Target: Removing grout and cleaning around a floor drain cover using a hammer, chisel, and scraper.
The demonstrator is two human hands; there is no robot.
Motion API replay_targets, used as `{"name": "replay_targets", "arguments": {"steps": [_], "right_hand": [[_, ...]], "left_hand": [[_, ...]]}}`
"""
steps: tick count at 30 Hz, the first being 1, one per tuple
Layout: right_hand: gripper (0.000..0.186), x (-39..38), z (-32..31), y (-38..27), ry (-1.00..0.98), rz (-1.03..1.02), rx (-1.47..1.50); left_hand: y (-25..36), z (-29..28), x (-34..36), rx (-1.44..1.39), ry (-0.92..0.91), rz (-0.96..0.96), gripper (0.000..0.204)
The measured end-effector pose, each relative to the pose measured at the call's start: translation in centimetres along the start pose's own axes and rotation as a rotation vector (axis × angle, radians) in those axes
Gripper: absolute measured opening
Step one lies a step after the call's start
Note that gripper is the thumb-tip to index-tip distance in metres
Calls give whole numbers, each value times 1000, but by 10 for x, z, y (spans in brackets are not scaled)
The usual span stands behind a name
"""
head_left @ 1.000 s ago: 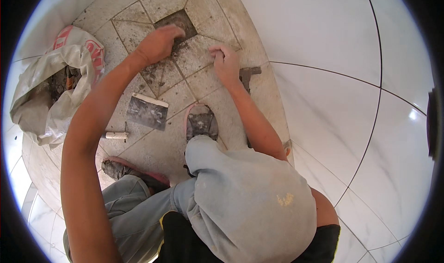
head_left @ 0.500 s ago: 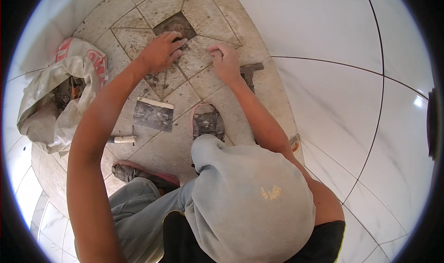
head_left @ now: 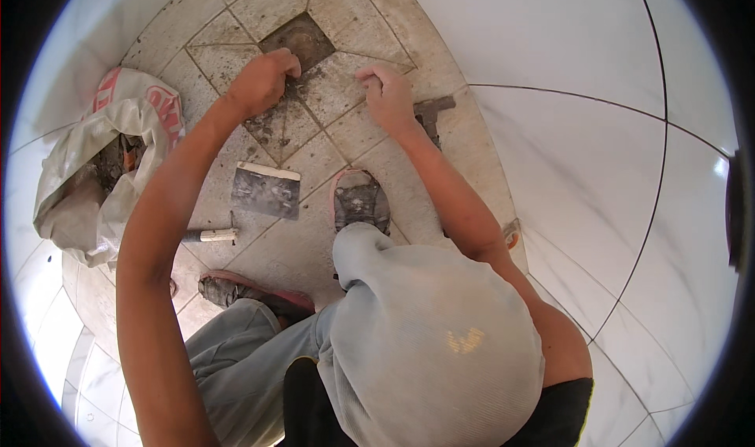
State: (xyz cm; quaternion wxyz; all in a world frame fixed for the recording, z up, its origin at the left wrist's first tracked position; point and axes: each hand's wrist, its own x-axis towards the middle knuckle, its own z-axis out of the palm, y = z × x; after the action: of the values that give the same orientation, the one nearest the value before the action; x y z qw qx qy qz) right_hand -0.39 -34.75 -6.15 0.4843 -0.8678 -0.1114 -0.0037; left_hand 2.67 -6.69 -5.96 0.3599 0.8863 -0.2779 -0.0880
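Since a second ago, the left hand (head_left: 263, 83) has pulled back from over the square hole (head_left: 303, 38). Left of centre lies a dark plate (head_left: 266, 194); beyond it, the right hand's (head_left: 389, 99) grip is released, fingers loosely bent. The left's is curled, contents impossible to tell, beside the hole, upper centre.

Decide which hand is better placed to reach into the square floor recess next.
Probably the left hand: it is at the near edge of the square recess, while the right hand is farther off.
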Motion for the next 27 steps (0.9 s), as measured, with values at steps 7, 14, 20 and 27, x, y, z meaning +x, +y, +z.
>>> {"name": "replay_targets", "arguments": {"steps": [7, 14, 20, 27], "right_hand": [[22, 1, 0, 1, -44, -2, -45], [35, 10, 44, -31, -92, -171, -477], [44, -20, 89, -47, -268, -163, -83], [45, 7, 103, -38, -286, -421, -480]], "left_hand": [[0, 0, -1, 105, -86, -90, 33], [-6, 4, -11, 182, 22, -16, 27], [-2, -2, -57, -168, 63, -138, 33], [9, 21, -86, 209, 375, -248, 48]]}}
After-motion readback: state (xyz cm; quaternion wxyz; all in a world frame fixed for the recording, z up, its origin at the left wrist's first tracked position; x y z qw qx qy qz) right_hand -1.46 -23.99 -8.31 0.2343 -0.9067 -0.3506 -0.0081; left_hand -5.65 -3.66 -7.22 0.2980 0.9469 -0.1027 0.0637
